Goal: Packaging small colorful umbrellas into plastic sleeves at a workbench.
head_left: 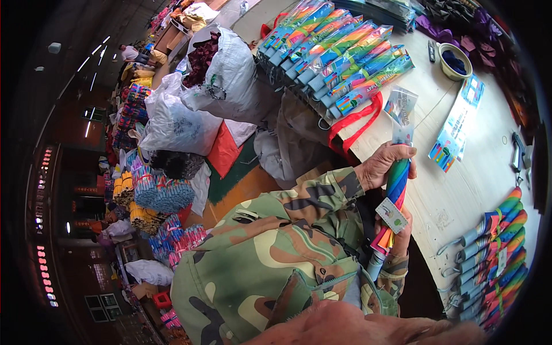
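My left hand [380, 165] grips the upper end of a folded rainbow umbrella [397, 179], where a clear plastic sleeve [401, 112] with a printed card sticks up past my fingers. My right hand [402, 230] holds the same umbrella lower down, near its paper tag [391, 215] and the grey handle [375, 265]. The umbrella stands nearly upright over the edge of the pale table [460, 190]. Camouflage sleeves cover both forearms.
A row of sleeved rainbow umbrellas [339, 57] lies at the table's far left, and several unsleeved ones [497, 259] at the right. Printed cards [457, 123] and a bowl [455, 60] sit on the table. White sacks [230, 75] and umbrella bundles [161, 192] fill the floor.
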A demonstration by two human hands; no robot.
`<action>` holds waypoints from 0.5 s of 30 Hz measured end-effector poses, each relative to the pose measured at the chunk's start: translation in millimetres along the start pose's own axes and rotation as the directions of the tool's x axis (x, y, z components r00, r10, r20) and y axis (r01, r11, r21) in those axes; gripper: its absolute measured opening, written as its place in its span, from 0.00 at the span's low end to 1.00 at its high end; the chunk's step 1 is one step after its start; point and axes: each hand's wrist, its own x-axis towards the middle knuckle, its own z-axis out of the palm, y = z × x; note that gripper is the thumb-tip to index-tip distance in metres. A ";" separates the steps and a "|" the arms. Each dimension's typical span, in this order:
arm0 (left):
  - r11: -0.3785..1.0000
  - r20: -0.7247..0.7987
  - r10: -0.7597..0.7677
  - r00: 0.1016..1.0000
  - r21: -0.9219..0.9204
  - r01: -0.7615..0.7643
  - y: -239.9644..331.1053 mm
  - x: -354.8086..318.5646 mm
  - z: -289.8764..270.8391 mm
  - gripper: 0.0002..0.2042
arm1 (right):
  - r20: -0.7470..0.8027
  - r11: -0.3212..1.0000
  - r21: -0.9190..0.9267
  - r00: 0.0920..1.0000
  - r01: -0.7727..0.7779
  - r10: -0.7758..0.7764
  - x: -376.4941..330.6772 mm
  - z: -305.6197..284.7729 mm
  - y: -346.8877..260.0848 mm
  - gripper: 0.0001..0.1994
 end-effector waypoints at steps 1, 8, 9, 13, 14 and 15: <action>1.000 0.008 -0.012 1.000 0.023 0.012 -1.7 1.4 5.3 0.15 | -0.063 1.000 0.008 0.998 -0.023 0.023 0.3 3.1 -5.5 0.20; 0.965 -0.136 -0.237 0.962 0.082 0.249 -1.0 -23.3 -11.6 0.13 | -0.171 0.994 0.056 0.982 0.095 -0.084 43.7 20.9 6.9 0.16; 0.972 -0.182 -0.213 0.960 0.059 0.227 1.4 -23.5 -11.6 0.13 | -0.194 0.993 -0.012 0.974 0.119 -0.119 40.9 27.5 6.8 0.18; 0.975 -0.172 -0.185 0.968 0.095 0.203 -11.7 -19.7 -12.3 0.12 | -0.333 0.840 -0.417 0.802 0.346 -0.495 14.6 28.5 16.4 0.19; 0.968 -0.176 -0.194 0.965 0.125 0.218 -12.2 -20.2 -13.1 0.12 | -0.256 0.715 -0.586 0.751 0.380 -0.609 6.4 27.3 12.8 0.19; 0.960 -0.180 -0.202 0.963 0.157 0.231 -12.5 -20.5 -12.9 0.12 | -0.156 0.558 -0.728 0.696 0.398 -0.701 -0.5 28.3 9.5 0.20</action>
